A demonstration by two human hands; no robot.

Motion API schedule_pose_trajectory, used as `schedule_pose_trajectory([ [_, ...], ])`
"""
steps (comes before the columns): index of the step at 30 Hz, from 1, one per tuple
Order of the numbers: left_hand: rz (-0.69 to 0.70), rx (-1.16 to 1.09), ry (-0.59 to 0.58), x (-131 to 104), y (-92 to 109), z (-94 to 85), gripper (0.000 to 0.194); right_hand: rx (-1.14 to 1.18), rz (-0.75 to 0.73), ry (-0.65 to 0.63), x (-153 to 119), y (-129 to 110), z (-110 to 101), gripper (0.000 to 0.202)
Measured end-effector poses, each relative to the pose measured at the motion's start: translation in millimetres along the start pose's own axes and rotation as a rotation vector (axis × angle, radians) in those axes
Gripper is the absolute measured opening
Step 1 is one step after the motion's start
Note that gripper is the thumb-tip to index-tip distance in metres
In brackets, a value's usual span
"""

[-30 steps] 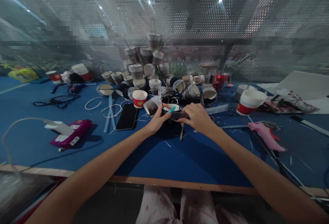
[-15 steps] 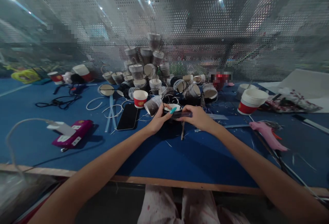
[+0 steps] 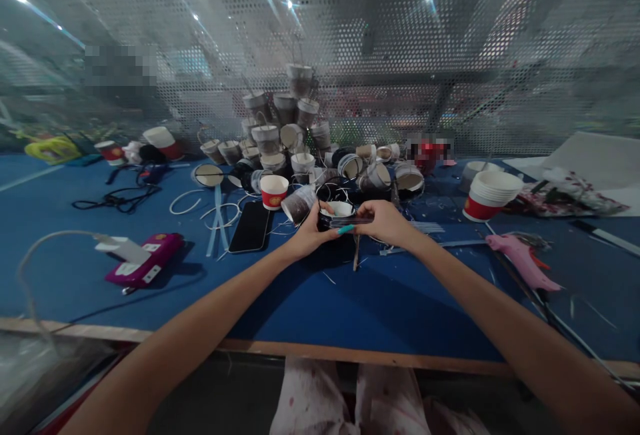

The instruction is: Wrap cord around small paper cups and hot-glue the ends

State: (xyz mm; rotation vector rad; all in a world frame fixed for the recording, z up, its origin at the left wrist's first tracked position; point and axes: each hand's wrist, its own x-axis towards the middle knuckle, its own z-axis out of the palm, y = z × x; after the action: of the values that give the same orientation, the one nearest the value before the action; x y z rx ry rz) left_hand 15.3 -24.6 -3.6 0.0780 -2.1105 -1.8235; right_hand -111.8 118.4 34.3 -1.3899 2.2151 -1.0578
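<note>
While the left hand (image 3: 311, 230) grips a white-rimmed cup (image 3: 342, 209) at mid-scene over the worktop (image 3: 325, 315), the right hand (image 3: 369, 218) pinches a dark strip (image 3: 362, 220) at its right side, and this one looks only part wrapped! Far side, the grey-wrapped cups (image 3: 265, 138), several with loop handles, seem done; the red cup (image 3: 274, 200) at left and cup stack (image 3: 493, 188) at right stand unwrapped.

Fingers (image 3: 327, 236) partly hide the cup's (image 3: 342, 208) dark side.
</note>
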Motion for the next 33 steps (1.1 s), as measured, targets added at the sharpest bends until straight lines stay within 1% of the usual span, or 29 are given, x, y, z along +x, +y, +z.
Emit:
schedule_pose_trajectory([
  [4, -0.044, -0.016, -0.039, 2, -1, -3.8, 0.036, 0.029, -0.009, 0.028, 1, 3, -1, 0.034],
  [6, -0.041, -0.019, -0.061, 2, -1, -6.0, 0.035, 0.03, -0.011, 0.029, 1, 4, -2, 0.036],
  [8, -0.021, -0.023, -0.087, 2, 0, -7.2, 0.037, 0.018, -0.021, 0.014, 2, 4, -3, 0.037],
  [10, 0.006, -0.023, -0.103, 1, 1, -6.6, 0.045, -0.006, -0.03, 0.005, 3, 4, -4, 0.037],
  [12, 0.02, -0.004, -0.077, 1, 1, -4.7, 0.048, -0.033, -0.041, 0.004, 4, 4, -3, 0.037],
  [16, 0.024, 0.121, 0.057, 2, -1, -1.8, 0.034, -0.065, -0.079, 0.014, 9, 3, -3, 0.034],
  [19, 0.024, 0.148, 0.087, 3, -2, -3.2, 0.031, -0.078, -0.106, 0.009, 12, 3, -4, 0.032],
  [22, -0.021, 0.055, 0.076, 1, -2, -4.5, 0.031, -0.039, -0.11, -0.042, 16, 5, -7, 0.029],
  [26, -0.105, -0.171, 0.057, -1, 1, -3.1, 0.03, 0.043, -0.131, -0.135, 18, 8, -11, 0.027],
  [29, -0.18, -0.328, 0.047, -2, 4, -2.1, 0.032, 0.108, -0.123, -0.178, 19, 10, -13, 0.024],
  [33, -0.252, -0.465, 0.036, -4, 6, -3.1, 0.03, 0.229, -0.114, -0.22, 18, 9, -14, 0.023],
])
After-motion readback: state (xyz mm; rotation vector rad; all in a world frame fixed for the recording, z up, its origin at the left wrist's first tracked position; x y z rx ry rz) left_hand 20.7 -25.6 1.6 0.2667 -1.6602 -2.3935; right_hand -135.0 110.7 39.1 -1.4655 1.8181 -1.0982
